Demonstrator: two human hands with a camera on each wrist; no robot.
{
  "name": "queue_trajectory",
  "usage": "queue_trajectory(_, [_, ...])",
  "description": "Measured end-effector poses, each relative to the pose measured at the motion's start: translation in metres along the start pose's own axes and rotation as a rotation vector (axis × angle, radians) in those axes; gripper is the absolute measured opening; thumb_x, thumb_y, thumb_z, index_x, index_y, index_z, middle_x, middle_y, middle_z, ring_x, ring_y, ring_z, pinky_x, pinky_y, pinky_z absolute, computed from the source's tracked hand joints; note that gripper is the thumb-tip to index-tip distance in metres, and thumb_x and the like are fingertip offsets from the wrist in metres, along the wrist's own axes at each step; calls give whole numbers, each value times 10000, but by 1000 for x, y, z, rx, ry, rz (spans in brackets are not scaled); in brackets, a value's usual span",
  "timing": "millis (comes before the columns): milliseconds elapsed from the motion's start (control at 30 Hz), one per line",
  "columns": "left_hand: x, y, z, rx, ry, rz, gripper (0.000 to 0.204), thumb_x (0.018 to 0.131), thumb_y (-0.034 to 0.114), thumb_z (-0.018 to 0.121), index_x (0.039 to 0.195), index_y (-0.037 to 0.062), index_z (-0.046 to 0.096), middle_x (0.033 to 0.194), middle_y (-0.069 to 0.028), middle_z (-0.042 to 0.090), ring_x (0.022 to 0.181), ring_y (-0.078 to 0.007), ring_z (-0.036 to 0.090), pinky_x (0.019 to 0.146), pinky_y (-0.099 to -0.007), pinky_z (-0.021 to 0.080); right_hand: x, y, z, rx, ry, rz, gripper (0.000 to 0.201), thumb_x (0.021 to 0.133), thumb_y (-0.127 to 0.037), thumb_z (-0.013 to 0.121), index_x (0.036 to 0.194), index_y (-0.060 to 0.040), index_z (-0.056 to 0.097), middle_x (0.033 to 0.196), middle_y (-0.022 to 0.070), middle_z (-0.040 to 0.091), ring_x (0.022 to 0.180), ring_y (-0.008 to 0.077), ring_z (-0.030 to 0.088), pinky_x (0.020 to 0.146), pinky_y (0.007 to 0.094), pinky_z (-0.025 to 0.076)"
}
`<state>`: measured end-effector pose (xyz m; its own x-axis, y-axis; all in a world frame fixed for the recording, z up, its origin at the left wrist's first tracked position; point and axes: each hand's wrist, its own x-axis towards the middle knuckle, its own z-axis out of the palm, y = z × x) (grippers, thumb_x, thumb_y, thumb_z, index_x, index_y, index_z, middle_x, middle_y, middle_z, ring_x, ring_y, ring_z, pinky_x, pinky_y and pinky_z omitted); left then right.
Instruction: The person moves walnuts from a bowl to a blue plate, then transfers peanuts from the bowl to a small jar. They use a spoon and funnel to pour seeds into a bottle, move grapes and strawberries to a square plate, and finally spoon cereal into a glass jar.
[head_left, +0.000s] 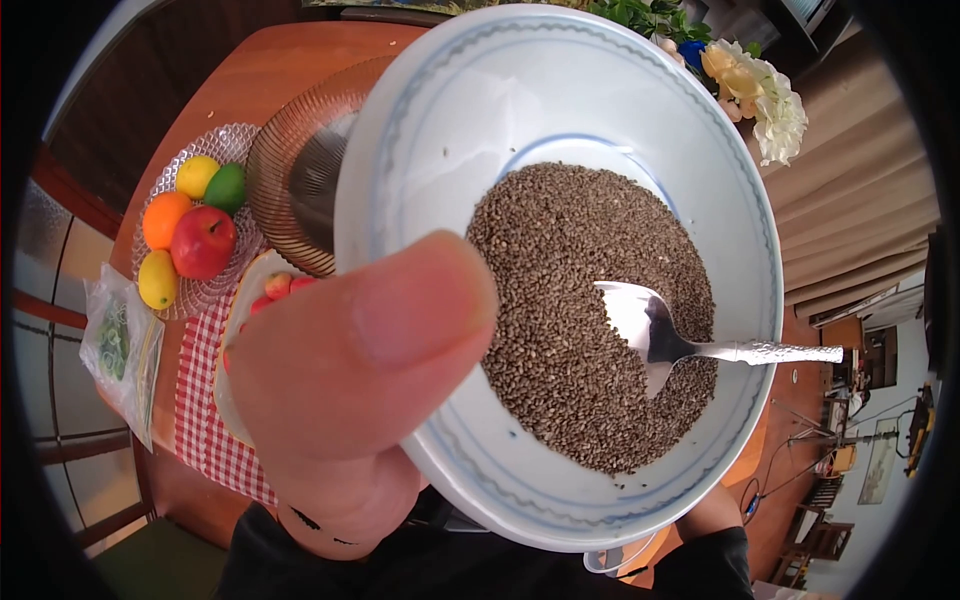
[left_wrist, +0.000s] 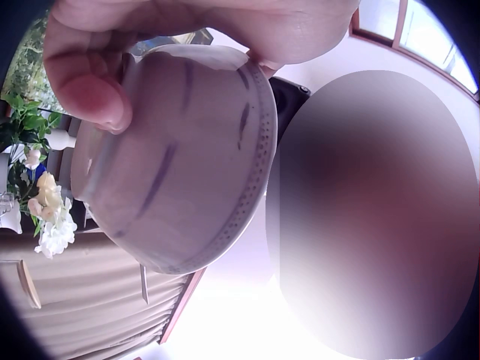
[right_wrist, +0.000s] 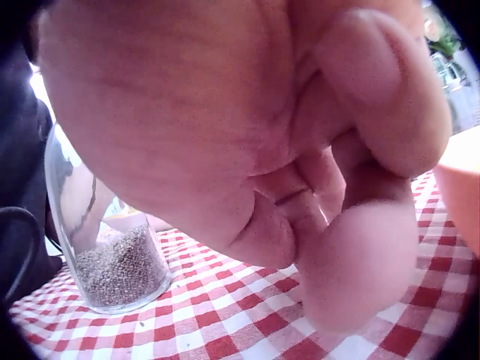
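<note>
My left hand [head_left: 350, 370] holds up a white bowl [head_left: 420, 170] with blue line decoration, its thumb over the near rim. In the left wrist view curled fingers grip the underside near the foot. The bowl is tilted towards the head camera and holds small grey-brown seeds [head_left: 550, 370]. A metal spoon [head_left: 740, 351] lies in the seeds, its patterned handle sticking out past the rim. My right hand [right_wrist: 225, 142] is low by the checkered cloth, fingers loosely curled with nothing seen in them. Beside it a clear glass jar [right_wrist: 127, 266] contains similar seeds. The bowl hides this hand in the head view.
On the wooden table [head_left: 270, 60], a glass plate [head_left: 150, 225] carries colourful fruit next to a large ribbed glass bowl [head_left: 275, 180]. A plastic bag [head_left: 118, 350] lies by the red-checkered cloth [head_left: 205, 400]. White flowers [head_left: 775, 110] stand at the far right.
</note>
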<state>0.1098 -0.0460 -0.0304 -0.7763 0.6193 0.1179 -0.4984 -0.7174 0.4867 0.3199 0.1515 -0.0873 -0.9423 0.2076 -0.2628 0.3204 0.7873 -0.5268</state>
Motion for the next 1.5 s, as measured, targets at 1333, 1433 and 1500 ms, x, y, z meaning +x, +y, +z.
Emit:
queue_trajectory(1333, [12,1,-1,24,-82,-4,376,816,245,549,1098,-5,557,1100,-124,608,992,-206,581,906,-344,448,-52,-102,-41,488,669,-173,69,792,-9,673,852,-15,638,839,134,673,701,214,672,667,325,546])
queue_trajectory(1433, [15,-1,-4,81,-146,-58,380,815,247,549,1101,-5,556,1101,-124,608,993,-207,581,906,-344,448,-47,-69,-46,201,350,-79,157,744,12,612,897,43,626,893,219,646,814,356,622,755,415,504])
queue_trajectory(1500, [16,-3,-6,122,-191,-92,383,815,248,549,1103,-5,556,1102,-124,608,994,-207,581,906,-344,448,-35,-47,-34,-46,243,-235,221,702,28,590,919,64,620,871,244,635,826,421,603,753,452,491])
